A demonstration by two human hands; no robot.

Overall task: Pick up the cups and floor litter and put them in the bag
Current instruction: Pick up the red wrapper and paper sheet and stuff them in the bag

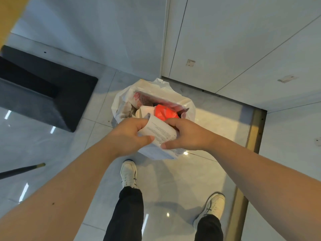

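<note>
A white plastic bag (121, 101) stands open on the tiled floor in the middle of the view. Inside it lie a red crumpled wrapper (164, 113), a pale cup (145, 110) and other rubbish. Just over the bag's near rim, my left hand (129, 136) and my right hand (188, 134) both grip one printed white paper sheet (159, 131), which is curled between them. Its lower part hangs down in front of the bag.
A dark block-shaped base (52, 94) sits on the floor at the left. A black rod with a brass tip (26, 169) pokes in from the lower left. White wall panels (243, 49) rise behind the bag. My two white shoes (128, 173) stand below.
</note>
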